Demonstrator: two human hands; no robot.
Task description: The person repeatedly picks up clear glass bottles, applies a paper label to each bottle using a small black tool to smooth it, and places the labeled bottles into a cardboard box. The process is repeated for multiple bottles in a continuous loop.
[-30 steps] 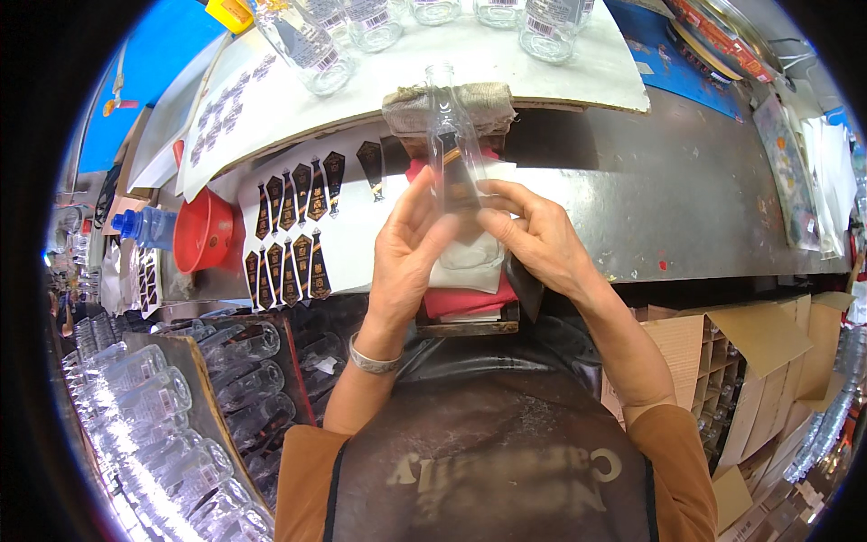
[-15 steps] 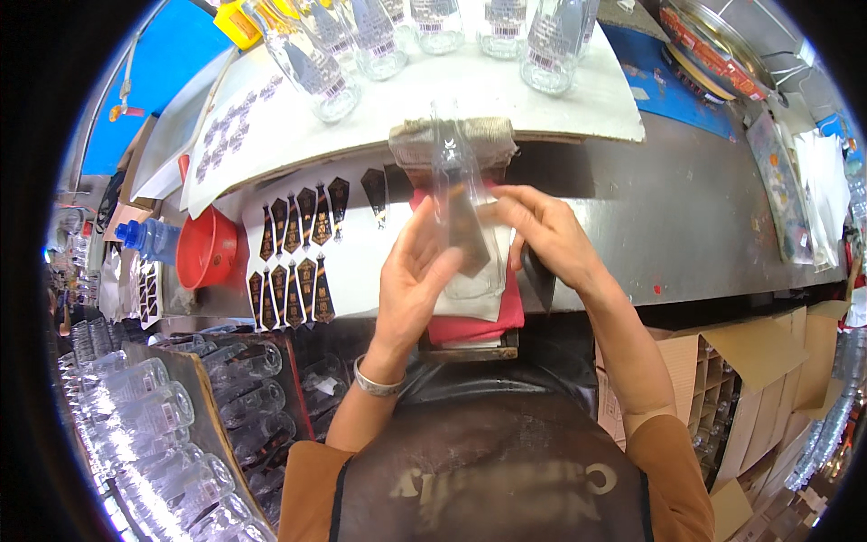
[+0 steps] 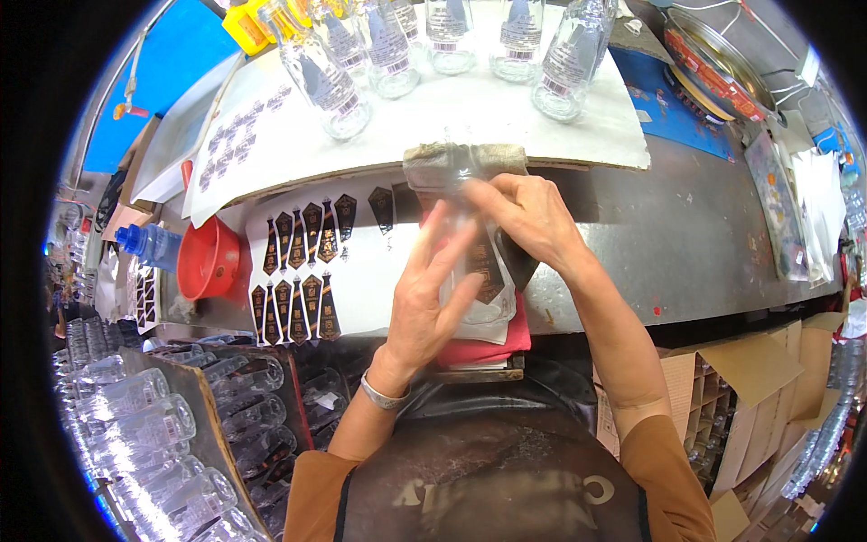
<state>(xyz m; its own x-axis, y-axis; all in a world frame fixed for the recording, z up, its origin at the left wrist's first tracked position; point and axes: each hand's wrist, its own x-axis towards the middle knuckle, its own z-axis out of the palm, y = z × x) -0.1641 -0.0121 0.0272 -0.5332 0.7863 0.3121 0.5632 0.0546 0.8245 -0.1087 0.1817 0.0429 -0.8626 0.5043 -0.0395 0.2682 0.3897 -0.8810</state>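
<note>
A clear glass bottle [image 3: 495,312] lies in front of me, its neck end on a rolled cloth [image 3: 424,168] and its body over a pink cloth [image 3: 510,336]. A dark tie-shaped decal [image 3: 488,273] shows on its face. My left hand [image 3: 424,303] rests along the bottle's left side, fingers stretched and apart, slightly blurred. Over its upper right side my right hand [image 3: 533,221] is closed, fingertips pressed near the shoulder. A dark flat piece [image 3: 517,264], like a scraper, sticks out under that palm; its gripped end is hidden.
Left of the bottle, a white sheet [image 3: 361,271] carries several dark decals. Beyond stand several clear bottles [image 3: 330,90] on a white board [image 3: 596,149]. A red funnel-like container [image 3: 209,262] sits at left. Bottles in crates [image 3: 163,425] and a cardboard box [image 3: 741,366] flank me below.
My left fingers have spread farther over the bottle. My right hand has moved inward, its fingertips now at the bottle's shoulder. The whole view has shifted slightly.
</note>
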